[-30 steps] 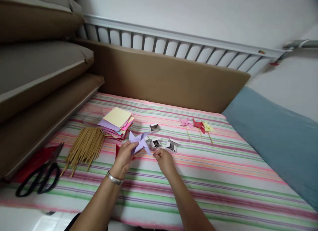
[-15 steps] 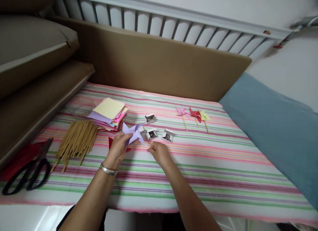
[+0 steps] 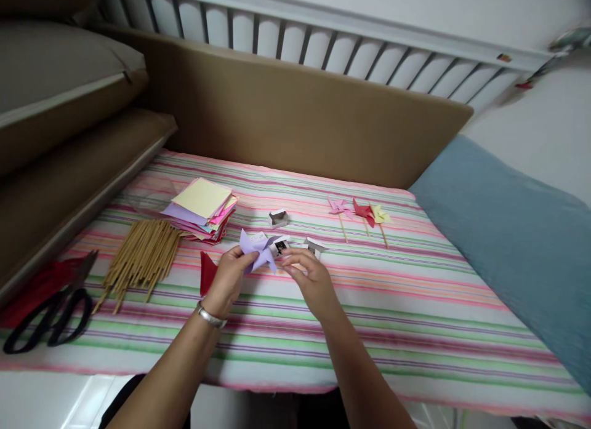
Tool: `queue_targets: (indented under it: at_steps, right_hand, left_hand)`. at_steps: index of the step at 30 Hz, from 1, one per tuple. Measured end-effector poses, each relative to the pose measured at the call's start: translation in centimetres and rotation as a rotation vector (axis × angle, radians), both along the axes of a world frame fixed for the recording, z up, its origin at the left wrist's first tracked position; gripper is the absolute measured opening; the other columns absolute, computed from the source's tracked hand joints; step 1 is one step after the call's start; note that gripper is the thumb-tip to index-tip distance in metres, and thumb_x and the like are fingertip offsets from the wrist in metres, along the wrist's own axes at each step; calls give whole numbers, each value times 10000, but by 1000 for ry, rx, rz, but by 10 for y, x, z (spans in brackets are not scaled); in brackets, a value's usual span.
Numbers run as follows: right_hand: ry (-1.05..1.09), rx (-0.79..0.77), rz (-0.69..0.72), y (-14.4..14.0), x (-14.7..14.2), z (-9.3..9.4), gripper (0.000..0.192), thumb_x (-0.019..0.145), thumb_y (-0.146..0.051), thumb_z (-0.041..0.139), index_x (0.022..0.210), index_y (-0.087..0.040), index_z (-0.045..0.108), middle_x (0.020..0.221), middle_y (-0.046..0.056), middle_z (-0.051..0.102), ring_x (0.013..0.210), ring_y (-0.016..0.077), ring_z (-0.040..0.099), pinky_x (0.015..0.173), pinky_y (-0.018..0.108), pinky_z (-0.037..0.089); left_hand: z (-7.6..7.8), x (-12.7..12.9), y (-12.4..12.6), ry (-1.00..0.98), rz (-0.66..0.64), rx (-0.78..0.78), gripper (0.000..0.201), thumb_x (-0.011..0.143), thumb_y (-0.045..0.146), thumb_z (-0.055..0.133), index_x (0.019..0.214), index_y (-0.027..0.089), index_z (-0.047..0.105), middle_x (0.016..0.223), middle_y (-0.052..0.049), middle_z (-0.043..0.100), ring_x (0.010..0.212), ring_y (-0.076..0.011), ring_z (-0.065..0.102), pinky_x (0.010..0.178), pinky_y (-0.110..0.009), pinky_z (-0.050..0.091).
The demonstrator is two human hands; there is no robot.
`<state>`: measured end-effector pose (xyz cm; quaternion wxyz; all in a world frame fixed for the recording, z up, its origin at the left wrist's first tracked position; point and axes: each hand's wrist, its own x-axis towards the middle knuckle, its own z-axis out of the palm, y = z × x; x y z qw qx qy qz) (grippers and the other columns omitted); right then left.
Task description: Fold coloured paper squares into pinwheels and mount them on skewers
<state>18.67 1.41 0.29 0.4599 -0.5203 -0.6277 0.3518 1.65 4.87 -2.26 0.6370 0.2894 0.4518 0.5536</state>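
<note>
"Striped cloth (image 3: 415,312) spreads before us, with a brown panel (image 3: 295,115) along its far edge. Where are our hands?"

"Our left hand (image 3: 227,278) has its grip clamped on the purple pinwheel (image 3: 261,253), above the cloth. Our right hand (image 3: 316,284) is just beside it; we can't tell whether that grip pinches anything."

"Anything smaller?"

"Small white boxes (image 3: 278,218) sit just beyond our hands."
</note>
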Motion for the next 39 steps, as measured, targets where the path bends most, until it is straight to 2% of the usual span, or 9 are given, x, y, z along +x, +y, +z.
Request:
queue_targets:
  at_steps: [2,4,9,14,18,24,28,34,39]
  right_hand:
    - [23,34,-7,-3,-8,1,100,762,-238,590,749,-240,689,1351,44,484,1260,246,413,1012,402,338]
    - [67,23,-40,-4,-15,-3,99,757,-232,598,744,-242,696,1470,8,324,1345,249,290,1055,414,281]
    - [97,18,-116,-2,-21,-13,99,750,-228,610,725,-244,705,1498,-20,262,1394,240,164,1100,420,190]
    - [144,-8,-97,3,-21,-17,80,720,-221,633,716,-237,711,1501,-6,259,1381,247,210,1098,410,195]
    - [172,-57,-103,5,-21,-18,62,693,-233,653,706,-233,713,1478,17,314,1352,259,284,1089,414,213]
    - [172,-118,-107,7,-17,-20,75,688,-262,649,713,-226,709,1459,44,349,1319,282,340,1030,437,309]
    - [174,-88,-106,6,-17,-19,76,701,-273,639,718,-218,689,1463,61,337,1310,276,356,979,422,375]
    - [72,6,-112,2,-20,-15,67,722,-255,629,702,-220,682,1451,52,365,1362,249,265,1087,432,219]
    - [90,12,-117,1,-21,-17,55,722,-247,634,703,-223,680,1450,51,367,1366,238,257,1100,434,184]
  left_hand:
    - [-1,6,-3,-7,-23,24,253,553,223,765,781,124,715,703,-31,712,625,-135,601,651,-248,443]
    - [-1,12,-7,-17,-33,36,252,566,222,762,797,130,718,721,-30,715,639,-136,601,664,-250,440]
    - [-1,22,-14,-52,-36,70,259,583,227,756,826,143,725,784,-36,723,699,-152,612,724,-277,448]
    - [0,25,-17,-57,-56,69,226,589,212,750,804,144,731,759,-30,722,686,-147,611,710,-266,447]
    - [1,23,-18,-66,-104,55,238,584,223,763,805,139,734,768,-45,727,692,-157,622,703,-267,449]
    - [3,19,-17,-72,-185,55,256,585,245,775,812,132,741,806,-67,736,702,-166,631,703,-265,448]
    - [3,18,-18,-78,-198,55,249,606,235,762,830,130,740,809,-68,736,698,-161,630,697,-262,447]
    - [4,19,-17,-57,-144,58,213,604,219,754,801,139,739,774,-51,732,690,-159,626,699,-266,445]
    - [3,19,-17,-59,-128,56,201,602,224,754,787,147,739,769,-46,731,688,-157,624,703,-267,445]
